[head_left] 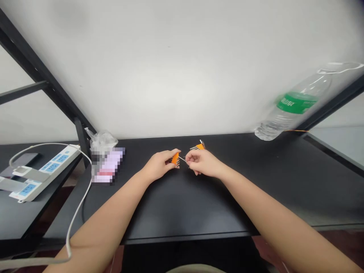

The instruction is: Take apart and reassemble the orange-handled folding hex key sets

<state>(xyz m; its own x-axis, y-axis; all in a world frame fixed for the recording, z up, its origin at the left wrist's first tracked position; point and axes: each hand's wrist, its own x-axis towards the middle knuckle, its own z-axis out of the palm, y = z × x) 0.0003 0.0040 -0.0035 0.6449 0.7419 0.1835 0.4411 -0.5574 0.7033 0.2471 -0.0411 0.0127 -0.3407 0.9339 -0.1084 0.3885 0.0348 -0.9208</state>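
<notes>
Orange plastic between the thumb and fingers of the left hand [159, 163]: a small holder [175, 158] with dark metal prongs along one side, low over the table [182, 212], contact with it impossible to judge. Facing it, close by, the right hand [203, 163], thumb and forefinger pinched on a thin metal rod [182, 159], remaining fingers loosely curled. Rod slanting across the gap toward the holder's edge; seated in a slot or merely touching, hard to say. Just beyond the right hand, a second orange holder [201, 146] with metal pieces sticking out, partly hidden by the knuckles.

Likeliest trouble: a slip of the rod from so narrow a pinch, owing to little surface for gripping. Also possible: a tilt of the holder under sideways pressure, with other prongs working loose, or a knock to the second holder from a careless sweep of the knuckles. Across the left forearm [99, 227] in view, a white cable [68, 244], liable to snag on a wide elbow movement.

On the plastic bottle [273, 121], a green label [297, 103] with pale characters, Chinese by the look, too smeared for a sure reading. On the power strip [58, 167], blue socket panels without legible marks. On the pale flat item [110, 165], only pixelation.
</notes>
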